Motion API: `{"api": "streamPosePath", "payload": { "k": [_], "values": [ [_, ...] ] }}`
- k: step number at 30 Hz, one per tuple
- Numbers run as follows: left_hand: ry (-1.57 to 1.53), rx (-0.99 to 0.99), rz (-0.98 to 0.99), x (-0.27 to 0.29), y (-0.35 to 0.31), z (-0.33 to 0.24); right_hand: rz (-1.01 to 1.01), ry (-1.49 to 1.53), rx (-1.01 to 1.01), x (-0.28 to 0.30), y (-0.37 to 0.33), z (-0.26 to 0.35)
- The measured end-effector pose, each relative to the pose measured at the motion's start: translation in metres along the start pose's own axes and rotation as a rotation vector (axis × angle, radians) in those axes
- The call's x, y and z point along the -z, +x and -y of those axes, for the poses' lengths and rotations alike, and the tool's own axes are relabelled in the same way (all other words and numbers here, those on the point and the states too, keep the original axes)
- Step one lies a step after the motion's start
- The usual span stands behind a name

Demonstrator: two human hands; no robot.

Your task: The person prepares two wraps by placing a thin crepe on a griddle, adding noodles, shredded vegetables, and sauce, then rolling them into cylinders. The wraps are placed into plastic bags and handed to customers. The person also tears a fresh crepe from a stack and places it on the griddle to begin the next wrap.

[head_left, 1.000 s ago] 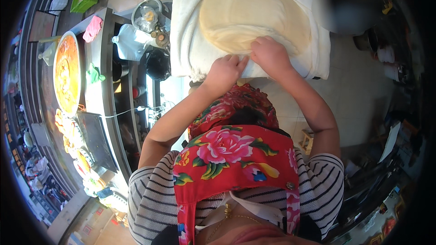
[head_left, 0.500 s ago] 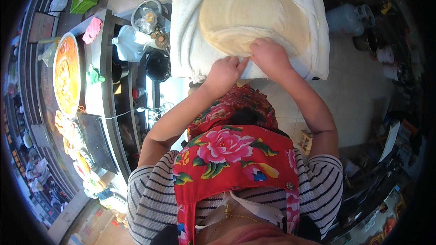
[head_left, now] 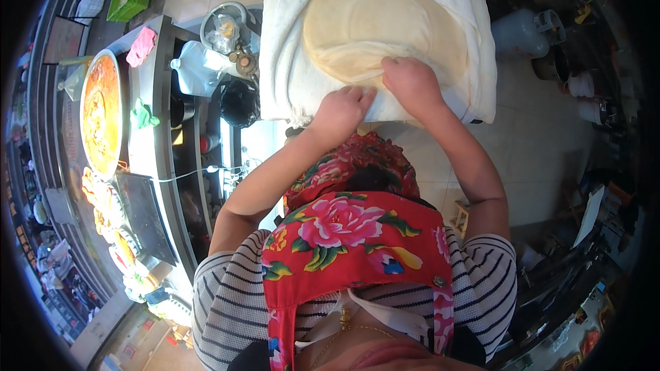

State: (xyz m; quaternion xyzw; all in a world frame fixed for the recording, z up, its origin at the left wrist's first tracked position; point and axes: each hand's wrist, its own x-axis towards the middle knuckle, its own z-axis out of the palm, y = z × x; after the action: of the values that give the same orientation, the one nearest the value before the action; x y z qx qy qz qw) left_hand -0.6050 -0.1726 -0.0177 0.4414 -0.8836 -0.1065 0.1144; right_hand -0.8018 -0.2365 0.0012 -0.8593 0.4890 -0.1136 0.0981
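A large round stack of thin, pale pancakes (head_left: 378, 17) lies on a folded white cloth (head_left: 280, 62) in front of me. Its near edge is rumpled, with the top sheet wrinkled into loose folds. My right hand (head_left: 414, 86) pinches that near edge, thumb and fingers pressed together on the thin sheet. Just to its left, my left hand (head_left: 342, 111) rests over the near part of the cloth, fingers curled closed by the pancake's edge. What the left fingers hold, if anything, is hidden beneath them.
On the left, a metal counter (head_left: 155, 75) carries a big round pan of orange-red food (head_left: 102, 113). Between it and the cloth are a clear plastic jug (head_left: 196, 69) and a black-lined bin (head_left: 239, 103). A grey gas cylinder (head_left: 526, 31) stands at the far right.
My right hand has shifted slightly, leaving a little more gap between it and my left hand. The left hand stays almost in place, and the pancakes' near folds have changed little.
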Motion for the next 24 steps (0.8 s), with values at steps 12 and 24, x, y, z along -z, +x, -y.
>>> {"api": "streamPosePath", "payload": {
  "k": [12, 24],
  "values": [
    [-0.091, 0.035, -0.048, 0.016, 0.088, 0.04, 0.095, 0.322, -0.058, 0.011, 0.008, -0.02],
    [-0.197, -0.017, -0.083, 0.011, 0.089, 0.042, 0.077, 0.277, -0.005, 0.011, -0.003, -0.036]
  ]
}}
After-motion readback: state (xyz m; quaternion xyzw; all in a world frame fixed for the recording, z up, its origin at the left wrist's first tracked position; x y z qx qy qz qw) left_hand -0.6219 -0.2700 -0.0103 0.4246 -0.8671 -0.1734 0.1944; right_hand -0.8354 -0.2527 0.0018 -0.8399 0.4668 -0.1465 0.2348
